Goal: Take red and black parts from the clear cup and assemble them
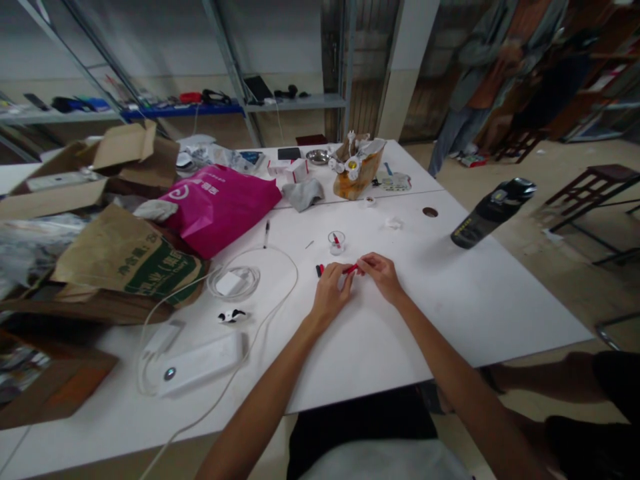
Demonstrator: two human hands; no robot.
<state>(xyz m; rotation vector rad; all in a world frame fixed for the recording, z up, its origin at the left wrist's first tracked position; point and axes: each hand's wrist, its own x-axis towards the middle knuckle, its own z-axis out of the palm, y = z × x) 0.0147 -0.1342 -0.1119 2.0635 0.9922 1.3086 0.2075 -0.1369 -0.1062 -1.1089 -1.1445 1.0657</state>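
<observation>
Red strip (350, 269) sits at frame centre, pinched at both ends; left hand (331, 291) fingers grip one end; right hand (384, 273) fingertips grip the other; small clear cup (337, 242) stands just above.

A workshop or small stockroom, by the look of it; metal shelving (280, 100) along the wall carries loose gadgets and cables; the white bench (450, 293) is crowded with an opened cardboard box (100, 167), a brown paper sack (125, 260), a pink bag (220, 203) and coiled chargers (233, 281) (packing clutter, mostly); bare floor, wooden stools (595, 183) beyond.
</observation>
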